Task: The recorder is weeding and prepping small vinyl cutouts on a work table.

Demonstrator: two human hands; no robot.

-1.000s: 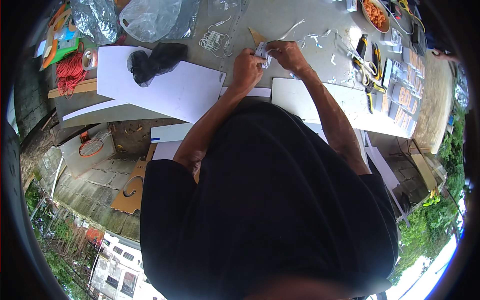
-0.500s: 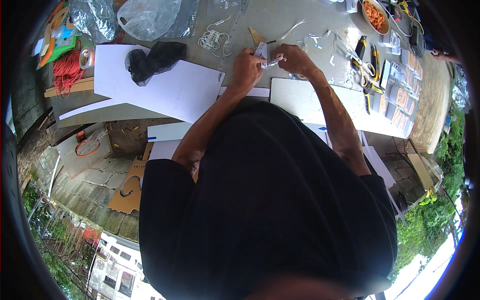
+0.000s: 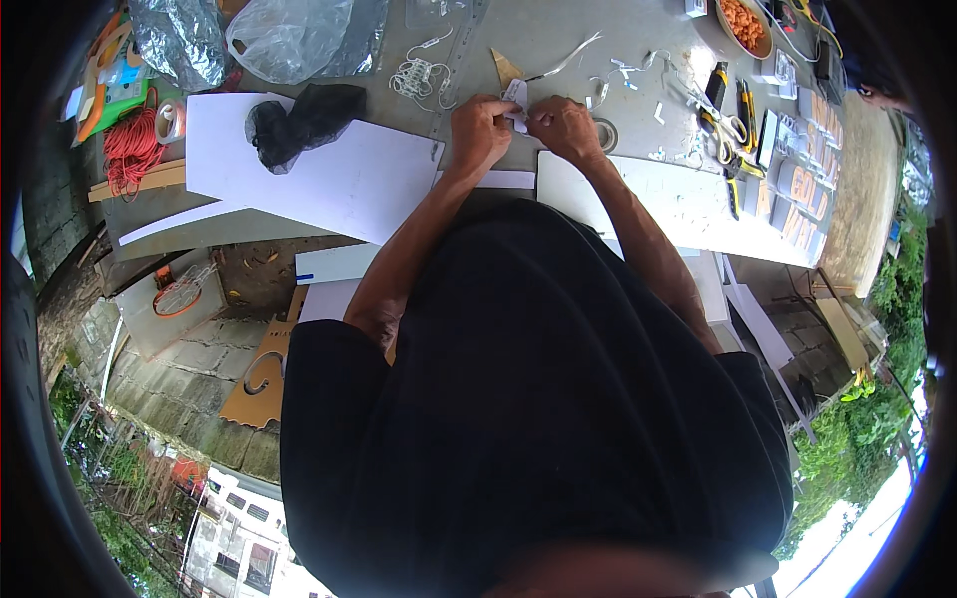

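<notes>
Both hands work at a small white piece (image 3: 515,98) near the middle of the table. My left hand (image 3: 480,132) has its fingers closed on it. My right hand (image 3: 564,132) pinches at the piece's other side, with the fingertips partly hidden. A tan triangular scrap (image 3: 504,66) lies just beyond, beside pale wire ends (image 3: 582,47). To the left is a tangled white wired strand (image 3: 422,80); right of my right hand sit a tape roll (image 3: 605,134) and small white bits (image 3: 626,78).
White boards (image 3: 394,179) lie across the table (image 3: 498,25), with black plastic (image 3: 309,115), clear bags (image 3: 284,35) and red cord (image 3: 135,145) leftward. Rightward are scissors (image 3: 733,138), cutters (image 3: 714,88), block letters (image 3: 802,187) and a bowl (image 3: 746,30). Another person's hand (image 3: 875,95) shows top right.
My right hand has come down and slightly left along the white piece, uncovering more of the tape roll. My left hand has shifted slightly left.
</notes>
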